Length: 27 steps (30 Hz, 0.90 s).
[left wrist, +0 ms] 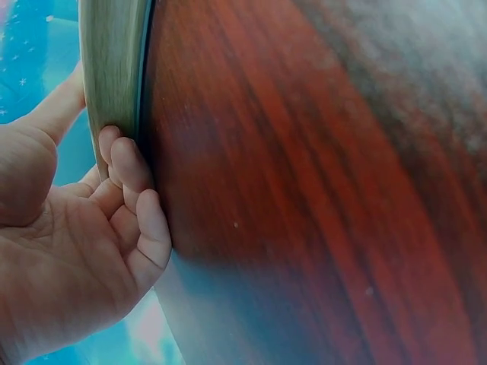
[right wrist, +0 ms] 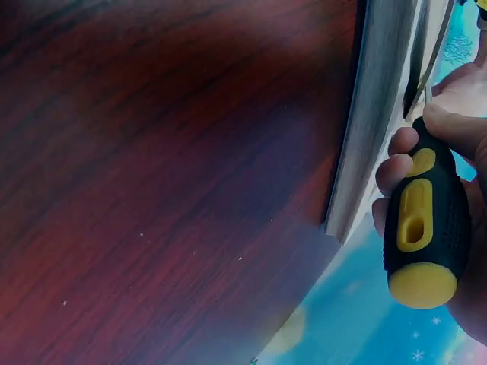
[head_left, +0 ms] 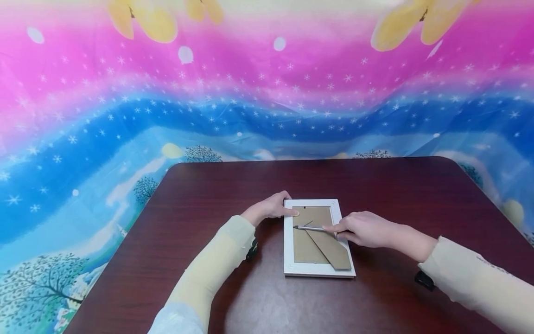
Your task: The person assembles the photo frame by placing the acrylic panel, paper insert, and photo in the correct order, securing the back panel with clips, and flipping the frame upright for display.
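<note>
An indoor, screened-off corner, though whether in a home, office or studio cannot be told. A dark reddish-brown, wood-grained worktop (head_left: 217,185) with rounded far corners stands before a creased pink-and-blue printed hanging sheet (head_left: 258,123). White snowflakes, yellow winged shapes (head_left: 156,21) along the far top and a dark printed tree (head_left: 39,280) at near left decorate it.

Your right hand (right wrist: 463,134) grips a screwdriver (right wrist: 428,205) by its black-and-yellow handle (right wrist: 443,228); just beside your fingers (right wrist: 393,173) stands a pale-edged frame (right wrist: 370,129), with the reddish-brown table (right wrist: 183,152) on its far side.
</note>
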Each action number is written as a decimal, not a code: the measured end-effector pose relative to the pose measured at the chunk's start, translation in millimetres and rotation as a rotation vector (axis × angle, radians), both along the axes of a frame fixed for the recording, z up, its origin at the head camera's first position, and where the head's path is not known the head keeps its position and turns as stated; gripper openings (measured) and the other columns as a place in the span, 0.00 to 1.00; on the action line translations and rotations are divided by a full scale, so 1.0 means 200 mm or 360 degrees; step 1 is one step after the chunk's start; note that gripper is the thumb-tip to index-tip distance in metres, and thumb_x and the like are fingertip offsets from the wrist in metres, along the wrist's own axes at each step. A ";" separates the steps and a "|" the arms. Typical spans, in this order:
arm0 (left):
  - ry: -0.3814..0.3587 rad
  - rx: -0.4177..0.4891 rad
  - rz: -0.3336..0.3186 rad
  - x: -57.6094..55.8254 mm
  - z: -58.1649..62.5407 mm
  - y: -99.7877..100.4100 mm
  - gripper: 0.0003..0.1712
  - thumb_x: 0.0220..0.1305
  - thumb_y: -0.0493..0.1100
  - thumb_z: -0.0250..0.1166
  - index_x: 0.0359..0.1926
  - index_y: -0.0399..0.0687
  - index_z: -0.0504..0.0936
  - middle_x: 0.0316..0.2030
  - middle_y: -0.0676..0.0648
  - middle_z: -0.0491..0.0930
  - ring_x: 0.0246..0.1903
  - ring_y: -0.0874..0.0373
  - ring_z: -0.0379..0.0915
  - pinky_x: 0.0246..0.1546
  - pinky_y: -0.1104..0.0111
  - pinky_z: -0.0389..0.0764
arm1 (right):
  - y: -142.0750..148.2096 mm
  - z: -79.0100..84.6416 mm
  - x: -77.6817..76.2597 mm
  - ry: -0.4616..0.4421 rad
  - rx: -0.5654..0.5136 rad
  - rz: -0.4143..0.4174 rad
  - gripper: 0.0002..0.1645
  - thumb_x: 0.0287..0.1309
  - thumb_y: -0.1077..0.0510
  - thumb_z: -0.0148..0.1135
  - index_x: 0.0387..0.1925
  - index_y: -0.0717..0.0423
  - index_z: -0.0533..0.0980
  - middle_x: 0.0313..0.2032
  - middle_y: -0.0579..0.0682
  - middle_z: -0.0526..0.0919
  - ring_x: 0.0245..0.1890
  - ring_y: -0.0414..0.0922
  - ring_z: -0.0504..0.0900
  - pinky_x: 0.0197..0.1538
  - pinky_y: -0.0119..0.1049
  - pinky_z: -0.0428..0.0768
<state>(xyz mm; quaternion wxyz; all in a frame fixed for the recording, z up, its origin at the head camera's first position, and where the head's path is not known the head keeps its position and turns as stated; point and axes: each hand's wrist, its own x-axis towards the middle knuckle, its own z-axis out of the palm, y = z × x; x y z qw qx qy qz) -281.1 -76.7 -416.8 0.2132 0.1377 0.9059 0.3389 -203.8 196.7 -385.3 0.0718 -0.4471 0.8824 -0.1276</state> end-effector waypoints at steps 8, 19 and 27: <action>-0.0011 0.0002 -0.0023 0.00 0.00 -0.01 0.23 0.62 0.48 0.70 0.49 0.43 0.70 0.37 0.45 0.72 0.29 0.55 0.67 0.29 0.67 0.70 | 0.03 0.00 0.01 -0.0026 -0.0057 -0.0068 0.23 0.62 0.60 0.64 0.59 0.45 0.78 0.32 0.36 0.84 0.20 0.30 0.65 0.26 0.29 0.68; -0.0011 0.0017 -0.0041 0.00 -0.01 0.00 0.23 0.62 0.47 0.69 0.49 0.42 0.69 0.37 0.45 0.72 0.30 0.55 0.68 0.29 0.68 0.71 | 0.10 0.05 0.06 0.0040 -0.0078 -0.0148 0.25 0.62 0.59 0.65 0.61 0.43 0.77 0.33 0.36 0.83 0.19 0.30 0.62 0.24 0.29 0.66; -0.0038 0.0003 -0.0034 -0.01 0.00 -0.01 0.24 0.63 0.50 0.69 0.51 0.44 0.69 0.38 0.44 0.72 0.28 0.55 0.67 0.28 0.66 0.70 | 0.17 0.14 0.15 0.0039 -0.0091 -0.0044 0.23 0.58 0.60 0.68 0.56 0.43 0.80 0.33 0.33 0.82 0.25 0.27 0.71 0.27 0.30 0.71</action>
